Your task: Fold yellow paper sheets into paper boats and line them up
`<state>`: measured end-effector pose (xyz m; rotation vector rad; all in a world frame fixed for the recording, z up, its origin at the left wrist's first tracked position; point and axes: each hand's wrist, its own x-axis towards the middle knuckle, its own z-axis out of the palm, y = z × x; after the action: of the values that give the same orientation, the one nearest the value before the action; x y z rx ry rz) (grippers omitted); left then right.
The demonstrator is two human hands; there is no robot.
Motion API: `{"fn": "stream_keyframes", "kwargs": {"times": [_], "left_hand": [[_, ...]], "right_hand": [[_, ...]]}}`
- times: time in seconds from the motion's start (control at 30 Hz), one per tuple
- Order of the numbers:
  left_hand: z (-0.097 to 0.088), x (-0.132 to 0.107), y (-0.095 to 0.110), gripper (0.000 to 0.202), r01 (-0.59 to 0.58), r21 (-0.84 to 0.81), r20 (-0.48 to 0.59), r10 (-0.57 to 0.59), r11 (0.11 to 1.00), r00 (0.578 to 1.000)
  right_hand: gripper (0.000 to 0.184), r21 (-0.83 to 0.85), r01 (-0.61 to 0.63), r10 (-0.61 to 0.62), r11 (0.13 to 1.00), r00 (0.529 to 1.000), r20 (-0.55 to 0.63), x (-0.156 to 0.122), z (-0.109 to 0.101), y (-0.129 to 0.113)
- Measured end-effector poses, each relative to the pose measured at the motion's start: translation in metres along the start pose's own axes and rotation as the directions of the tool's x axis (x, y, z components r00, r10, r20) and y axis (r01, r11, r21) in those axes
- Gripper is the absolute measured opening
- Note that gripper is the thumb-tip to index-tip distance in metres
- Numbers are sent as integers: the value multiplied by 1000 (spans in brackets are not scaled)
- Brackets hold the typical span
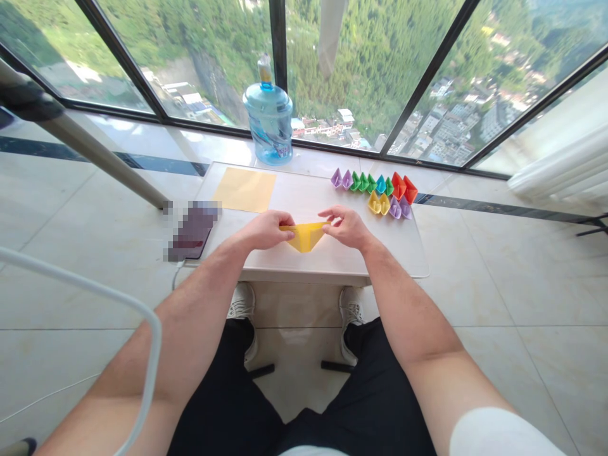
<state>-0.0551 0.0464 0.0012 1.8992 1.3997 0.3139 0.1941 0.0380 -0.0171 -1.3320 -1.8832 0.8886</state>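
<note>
A folded piece of yellow paper (pixel 306 237), shaped like a triangle with its point toward me, is held between my two hands over the front part of the low white table (pixel 266 258). My left hand (pixel 269 229) pinches its left corner between thumb and fingers. At the right corner, my right hand (pixel 349 227) grips the paper with the thumb below and the fingers bent above. Flat on the table behind my left hand lies a pale yellow-orange paper sheet (pixel 246 190).
Small folded paper boats in purple, green (pixel 363 182), blue, red (pixel 403 188) and yellow (pixel 379 203) stand at the table's back right. A phone-like dark device (pixel 192 234) with a cable lies at the left edge. Behind the table, a blue water jug (pixel 269 120) stands by the windows.
</note>
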Motion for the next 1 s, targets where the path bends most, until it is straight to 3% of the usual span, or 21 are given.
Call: {"fn": "stream_keyframes", "kwargs": {"times": [0.1,0.2,0.33,0.5,0.63,0.83,1.0], "left_hand": [[5,2,1,18,-55,36,-14,55,998,998],[9,3,3,22,-74,39,2,74,996,997],[16,6,4,25,-87,102,17,86,991,996],[23,7,0,23,-179,365,-16,199,913,980],[22,2,-5,26,-137,489,-36,177,861,984],[12,-3,-11,20,-108,484,-14,131,868,991],[14,-1,-10,19,-102,428,-48,135,898,990]], "right_hand": [[42,-90,136,-130,987,989,67,-1,3,-5],[27,-152,179,-162,972,979,120,-1,10,-5],[12,-216,163,-133,963,981,144,2,19,0],[7,-347,102,-12,932,968,252,3,23,-1],[6,-428,117,-5,896,967,255,-1,19,-2],[9,-457,122,-4,881,968,251,-7,13,-1],[5,-470,127,-7,873,969,248,-7,16,-3]]}}
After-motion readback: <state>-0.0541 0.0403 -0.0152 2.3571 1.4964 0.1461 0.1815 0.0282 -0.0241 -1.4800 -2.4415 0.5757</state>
